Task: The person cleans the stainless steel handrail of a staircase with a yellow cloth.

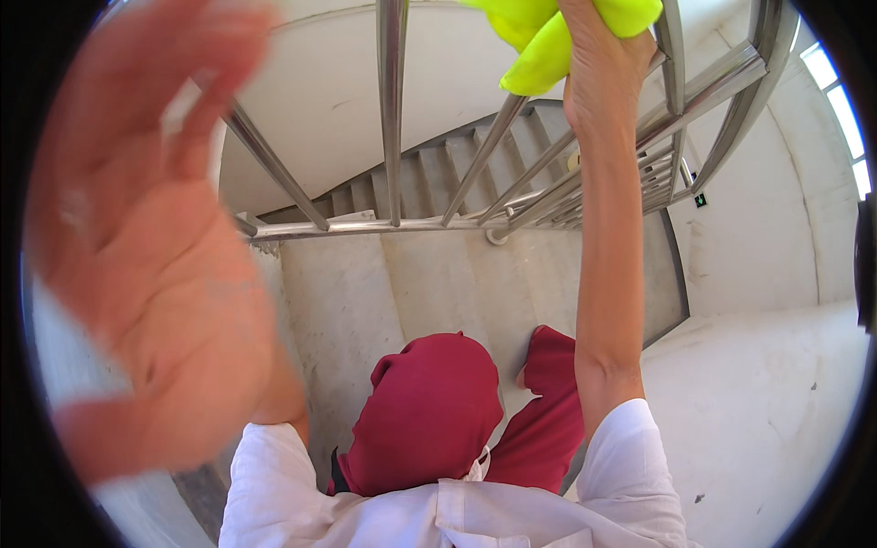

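My left hand [171, 274] is raised close to the camera and blurred by motion. Its palm is turned to view, the thumb is spread from the fingers, and nothing is seen in it. At the top of the view, my right hand [610, 48] holds a bright yellow-green cloth [541, 61] against the stainless-steel stair railing [394, 116]. The upper frame edge cuts off the fingers and part of the cloth, so the exact grip is hidden.
Below me are pale stone steps [336, 294], and a lower flight of stairs [438, 178] shows through the railing's bars. A white wall [760, 390] with scuffs runs along the right. A small green exit sign [700, 200] hangs farther down.
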### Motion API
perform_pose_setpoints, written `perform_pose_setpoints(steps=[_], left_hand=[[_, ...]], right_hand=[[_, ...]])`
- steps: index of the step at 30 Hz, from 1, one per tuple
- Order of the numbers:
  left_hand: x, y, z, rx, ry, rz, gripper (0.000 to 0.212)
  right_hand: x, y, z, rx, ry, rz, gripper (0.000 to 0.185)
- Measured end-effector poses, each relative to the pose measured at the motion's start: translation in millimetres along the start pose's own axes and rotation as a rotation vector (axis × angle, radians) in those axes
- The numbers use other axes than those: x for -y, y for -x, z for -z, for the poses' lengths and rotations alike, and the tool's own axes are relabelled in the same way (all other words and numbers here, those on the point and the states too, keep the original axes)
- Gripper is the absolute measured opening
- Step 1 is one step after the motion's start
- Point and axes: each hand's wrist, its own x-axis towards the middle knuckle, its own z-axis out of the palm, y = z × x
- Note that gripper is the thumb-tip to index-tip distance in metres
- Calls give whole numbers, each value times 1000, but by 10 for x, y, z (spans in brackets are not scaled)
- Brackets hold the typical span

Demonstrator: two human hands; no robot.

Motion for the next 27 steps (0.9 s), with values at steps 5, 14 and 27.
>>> perform_pose_setpoints(steps=[5,14,27], left_hand=[[772,515,-261,-98,-24,314,65],[1544,954,-648,-258,38,746,27],[1768,1052,-657,-259,166,749,37]], right_hand=[[-250,151,229,-24,328,-9,26],[-1770,1555,738,57,295,-466,34],[-3245,2810,1342,167,494,-630,40]])
